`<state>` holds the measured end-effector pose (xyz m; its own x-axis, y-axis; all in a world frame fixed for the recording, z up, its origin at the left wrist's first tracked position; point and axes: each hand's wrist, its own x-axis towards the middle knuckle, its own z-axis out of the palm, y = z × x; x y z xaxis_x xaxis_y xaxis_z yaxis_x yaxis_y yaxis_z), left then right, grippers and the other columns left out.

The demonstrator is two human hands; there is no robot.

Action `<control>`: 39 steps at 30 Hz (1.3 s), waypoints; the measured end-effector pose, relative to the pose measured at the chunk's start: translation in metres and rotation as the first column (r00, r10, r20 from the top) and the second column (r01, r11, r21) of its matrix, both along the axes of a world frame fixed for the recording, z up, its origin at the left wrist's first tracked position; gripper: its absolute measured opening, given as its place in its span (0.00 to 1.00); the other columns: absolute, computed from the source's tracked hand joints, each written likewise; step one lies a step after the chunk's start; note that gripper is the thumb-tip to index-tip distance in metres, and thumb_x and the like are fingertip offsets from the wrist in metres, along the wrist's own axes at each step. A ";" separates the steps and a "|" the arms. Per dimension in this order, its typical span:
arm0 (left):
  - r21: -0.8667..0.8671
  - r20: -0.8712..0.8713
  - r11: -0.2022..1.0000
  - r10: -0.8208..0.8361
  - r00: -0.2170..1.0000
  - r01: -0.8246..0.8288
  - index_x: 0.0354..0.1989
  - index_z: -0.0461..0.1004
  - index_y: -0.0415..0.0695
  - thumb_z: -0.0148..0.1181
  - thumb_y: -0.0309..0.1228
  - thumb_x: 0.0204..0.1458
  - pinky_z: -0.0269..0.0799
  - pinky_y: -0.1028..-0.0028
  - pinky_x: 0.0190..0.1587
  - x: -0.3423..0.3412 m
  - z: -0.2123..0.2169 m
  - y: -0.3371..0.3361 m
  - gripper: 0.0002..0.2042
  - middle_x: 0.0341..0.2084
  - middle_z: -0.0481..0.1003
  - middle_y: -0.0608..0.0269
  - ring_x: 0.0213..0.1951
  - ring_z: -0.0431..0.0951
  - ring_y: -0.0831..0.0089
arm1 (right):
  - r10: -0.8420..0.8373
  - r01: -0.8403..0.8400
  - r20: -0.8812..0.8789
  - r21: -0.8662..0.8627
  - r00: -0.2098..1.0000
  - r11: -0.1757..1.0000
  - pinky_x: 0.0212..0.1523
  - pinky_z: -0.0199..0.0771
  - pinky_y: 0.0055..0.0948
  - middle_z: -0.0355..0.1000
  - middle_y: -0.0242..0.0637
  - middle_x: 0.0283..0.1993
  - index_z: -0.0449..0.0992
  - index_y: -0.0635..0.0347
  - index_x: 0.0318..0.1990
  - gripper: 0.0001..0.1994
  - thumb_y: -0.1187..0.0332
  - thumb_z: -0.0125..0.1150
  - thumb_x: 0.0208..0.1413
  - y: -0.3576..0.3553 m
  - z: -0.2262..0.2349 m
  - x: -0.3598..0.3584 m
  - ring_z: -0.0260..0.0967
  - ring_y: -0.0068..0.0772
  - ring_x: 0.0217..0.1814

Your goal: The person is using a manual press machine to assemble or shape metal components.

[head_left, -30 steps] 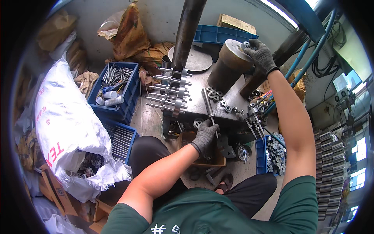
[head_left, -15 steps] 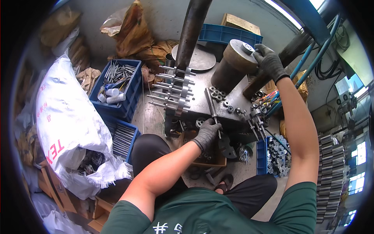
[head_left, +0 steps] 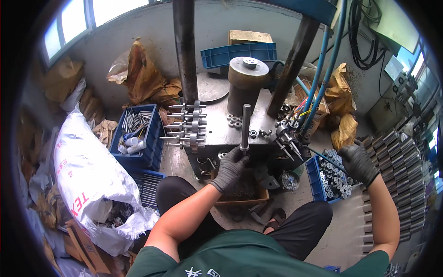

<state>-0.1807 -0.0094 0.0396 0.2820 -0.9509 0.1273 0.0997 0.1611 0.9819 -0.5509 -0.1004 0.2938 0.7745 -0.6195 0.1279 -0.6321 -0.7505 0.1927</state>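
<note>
Metal shaft, nearer you than the round pedestal, points its long axis toward it, gripped in your left hand; right of the pedestal, your right hand curls, contents unclear.

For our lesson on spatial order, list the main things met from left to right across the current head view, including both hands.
White sack, metal shafts with discs, left hand, upright metal rod, pointed shafts, right hand, stacked metal bars.

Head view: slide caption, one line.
Gloved left hand holds a rod; right hand near the blue bin of discs.
</note>
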 end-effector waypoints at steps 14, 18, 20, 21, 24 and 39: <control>-0.639 0.044 0.769 0.027 0.999 0.007 0.59 0.59 0.44 0.54 0.16 0.60 0.79 0.70 0.46 0.046 0.178 -0.118 0.20 0.39 0.71 0.62 0.43 0.77 0.70 | 0.010 0.150 0.545 -0.247 0.839 0.957 0.54 0.78 0.43 0.69 0.50 0.63 0.75 0.54 0.54 0.19 0.73 0.65 0.52 -0.013 -0.004 0.002 0.75 0.53 0.55; -0.636 0.048 0.753 0.256 0.965 -0.169 0.52 0.58 0.41 0.54 0.15 0.60 0.83 0.65 0.47 0.083 0.234 -0.185 0.16 0.37 0.73 0.56 0.41 0.83 0.61 | -0.189 0.354 0.605 -0.166 0.773 0.920 0.59 0.75 0.41 0.69 0.51 0.64 0.72 0.59 0.62 0.30 0.48 0.63 0.60 -0.073 0.016 0.014 0.74 0.50 0.59; -0.605 0.093 0.756 0.378 0.921 -0.250 0.49 0.60 0.42 0.54 0.12 0.58 0.85 0.67 0.41 0.100 0.249 -0.214 0.16 0.35 0.69 0.59 0.36 0.81 0.64 | -0.255 0.397 0.594 -0.120 0.763 0.910 0.61 0.74 0.41 0.69 0.52 0.64 0.70 0.60 0.64 0.36 0.39 0.57 0.59 -0.104 0.019 0.020 0.74 0.49 0.60; -0.560 0.079 0.784 0.374 0.924 -0.269 0.46 0.61 0.44 0.54 0.11 0.57 0.85 0.68 0.36 0.096 0.254 -0.222 0.16 0.33 0.68 0.61 0.34 0.80 0.67 | -0.332 0.447 0.565 -0.073 0.756 0.892 0.62 0.72 0.42 0.69 0.53 0.64 0.69 0.62 0.66 0.43 0.31 0.52 0.58 -0.113 0.018 0.016 0.74 0.48 0.61; -0.457 0.193 0.826 0.453 0.870 -0.329 0.50 0.61 0.40 0.55 0.12 0.57 0.86 0.69 0.38 0.098 0.264 -0.230 0.17 0.36 0.69 0.59 0.36 0.82 0.64 | -0.427 0.443 0.479 0.087 0.767 0.893 0.61 0.72 0.43 0.75 0.52 0.56 0.76 0.62 0.58 0.35 0.37 0.50 0.63 -0.105 0.038 0.030 0.75 0.48 0.57; -0.415 0.764 0.871 0.490 0.420 -0.263 0.48 0.73 0.44 0.70 0.32 0.52 0.78 0.63 0.42 0.114 0.273 -0.271 0.18 0.32 0.81 0.53 0.37 0.84 0.58 | -0.430 0.431 0.459 0.109 0.777 0.896 0.53 0.76 0.42 0.80 0.50 0.42 0.82 0.61 0.46 0.17 0.59 0.56 0.58 -0.105 0.031 0.023 0.78 0.49 0.47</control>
<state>-0.0672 -0.2804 0.3123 0.2576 -0.6938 0.6726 -0.8533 0.1632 0.4951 -0.5275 -0.2058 0.3252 0.2764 -0.8732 0.4013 -0.9032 -0.3787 -0.2021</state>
